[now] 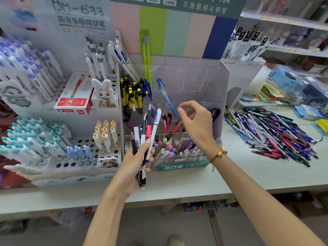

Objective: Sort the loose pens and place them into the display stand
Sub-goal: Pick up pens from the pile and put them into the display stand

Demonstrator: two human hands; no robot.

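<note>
A heap of loose pens [273,134] lies on the right of the counter, a fanned bunch of pens [143,132] stands upright near the clear tiered display stand [204,80], partly filled.

Seemingly "DM-633" on display backboard [79,18]

The setting is a stationery shop. A pale counter [177,181] carries retail pen racks [58,150] holding rows of identical capped pens, a clear acrylic display stand [209,80] divided into compartments, and a boxed pen pack [74,96]. Printed promotional boards [81,16] with product lettering stand behind. Wall shelves [287,23] at right hold packaged goods.
</note>
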